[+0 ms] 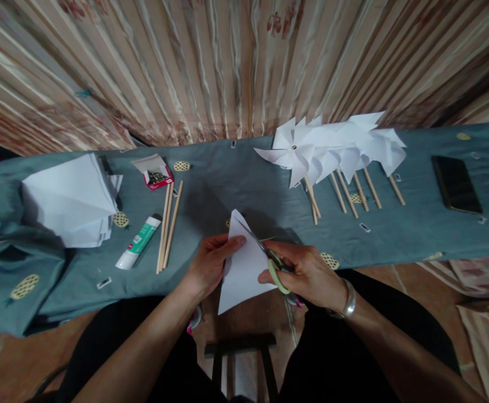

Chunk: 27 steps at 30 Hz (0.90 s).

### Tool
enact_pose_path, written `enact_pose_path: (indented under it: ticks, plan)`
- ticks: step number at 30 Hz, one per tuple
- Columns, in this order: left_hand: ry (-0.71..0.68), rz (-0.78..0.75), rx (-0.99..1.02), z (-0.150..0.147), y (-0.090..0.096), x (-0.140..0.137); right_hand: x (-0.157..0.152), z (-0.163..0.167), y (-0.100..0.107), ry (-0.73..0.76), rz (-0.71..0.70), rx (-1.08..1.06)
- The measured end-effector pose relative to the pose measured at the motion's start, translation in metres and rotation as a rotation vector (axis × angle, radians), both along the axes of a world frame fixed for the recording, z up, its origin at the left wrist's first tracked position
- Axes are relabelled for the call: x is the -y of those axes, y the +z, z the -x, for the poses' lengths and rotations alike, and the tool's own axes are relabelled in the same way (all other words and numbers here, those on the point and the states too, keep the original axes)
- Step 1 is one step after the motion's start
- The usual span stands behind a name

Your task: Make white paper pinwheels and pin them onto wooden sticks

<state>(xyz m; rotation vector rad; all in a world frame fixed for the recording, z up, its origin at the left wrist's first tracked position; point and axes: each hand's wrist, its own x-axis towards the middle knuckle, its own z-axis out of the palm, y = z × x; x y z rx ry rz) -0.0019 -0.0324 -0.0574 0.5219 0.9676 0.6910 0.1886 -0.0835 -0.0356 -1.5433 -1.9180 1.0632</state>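
Note:
My left hand (214,260) pinches a folded piece of white paper (244,274) by its left side, thumb on top. The paper is held over the table's front edge, its narrow end pointing away from me. In my right hand (307,274) is a pair of scissors (276,271) with light green handles, fingers through the loops. The blades lie along the paper's right edge near its upper part; whether they are apart or closed on it I cannot tell. A silver bangle (349,299) circles my right wrist.
On the cloth-covered table (227,173), a paper stack (72,196), a glue stick (139,243), wooden sticks (171,224) and a red box (157,176) of metal pins lie left. Several paper pinwheels (295,148) and a phone (456,183) lie right. Behind hangs a curtain (227,67).

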Motion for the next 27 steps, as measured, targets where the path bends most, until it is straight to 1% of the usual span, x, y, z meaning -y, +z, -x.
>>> enact_pose_path:
  ticks: [8,14,18,27]
  plan:
    - [-0.021,0.006,0.012,0.0017,-0.0040,0.0021,-0.0001,-0.0010,-0.0017,0.015,-0.007,0.060]
    - [0.012,-0.005,0.012,0.0024,-0.0023,0.0003,0.0009,-0.0022,-0.0011,0.060,-0.014,0.117]
    - [0.000,-0.004,0.018,0.0017,-0.0011,-0.0005,0.0001,-0.0021,0.0002,0.067,-0.032,0.123]
    - [0.024,-0.010,0.037,0.0005,0.0010,-0.0022,0.0008,0.0012,0.0018,0.062,0.002,0.038]
